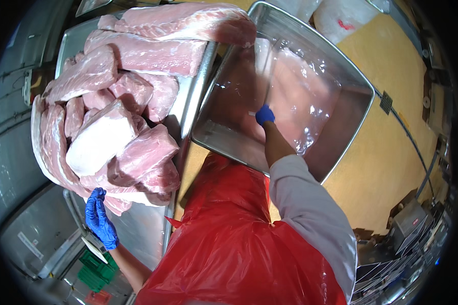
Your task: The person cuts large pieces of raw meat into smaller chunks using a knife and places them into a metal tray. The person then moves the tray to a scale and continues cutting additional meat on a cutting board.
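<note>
Steel tub (351, 109) tilted up on its edge beside the meat pile, clear liner (310, 96) inside. Right hand (264, 115) reaches in, grip closed on the liner, likely smoothing it. Left hand (101, 219) open-fingered, steadying pork slabs (122, 132) on the steel surface (142, 236).

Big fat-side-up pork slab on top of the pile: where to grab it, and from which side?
Probably by the slab's long sides, coming from above: it lies on top of the meat pile, white fat face up, its lower end overhanging. The left hand is nearest, by the tray's near edge; fingers under that end, thumb on top.
</note>
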{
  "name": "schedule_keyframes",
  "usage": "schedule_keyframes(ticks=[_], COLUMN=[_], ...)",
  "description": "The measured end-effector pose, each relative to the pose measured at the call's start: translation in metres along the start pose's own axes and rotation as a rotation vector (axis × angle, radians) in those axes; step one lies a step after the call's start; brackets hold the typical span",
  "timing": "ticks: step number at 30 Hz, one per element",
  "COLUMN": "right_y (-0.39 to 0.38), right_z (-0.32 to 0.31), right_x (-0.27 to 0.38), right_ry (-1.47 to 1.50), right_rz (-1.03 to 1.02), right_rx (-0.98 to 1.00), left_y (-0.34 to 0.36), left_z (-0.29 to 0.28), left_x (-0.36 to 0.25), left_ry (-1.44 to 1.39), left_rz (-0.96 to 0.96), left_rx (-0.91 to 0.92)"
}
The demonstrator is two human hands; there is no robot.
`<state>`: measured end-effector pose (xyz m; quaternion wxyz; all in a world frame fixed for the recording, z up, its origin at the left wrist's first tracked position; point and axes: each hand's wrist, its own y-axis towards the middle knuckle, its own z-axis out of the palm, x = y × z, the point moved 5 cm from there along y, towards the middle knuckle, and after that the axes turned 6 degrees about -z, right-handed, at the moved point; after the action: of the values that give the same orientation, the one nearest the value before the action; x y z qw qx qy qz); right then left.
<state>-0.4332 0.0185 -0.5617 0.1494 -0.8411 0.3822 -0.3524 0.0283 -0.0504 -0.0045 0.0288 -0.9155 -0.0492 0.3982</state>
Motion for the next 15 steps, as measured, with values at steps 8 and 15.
schedule_keyframes(ticks=[8,15], right_y=[-0.020,-0.116], right_z=[-0.123,-0.325], right_x=[0.060,0.232], right_ry=[-0.403,-0.167], right_rz=[-0.503,-0.557], right_rx=[-0.051,0.210], left_y=[-0.042,-0.047], left_z=[-0.019,-0.003], left_x=[0.045,0.066], left_ry=[-0.190,-0.352], left_rz=[-0.093,0.002], left_rx=[-0.123,-0.018])
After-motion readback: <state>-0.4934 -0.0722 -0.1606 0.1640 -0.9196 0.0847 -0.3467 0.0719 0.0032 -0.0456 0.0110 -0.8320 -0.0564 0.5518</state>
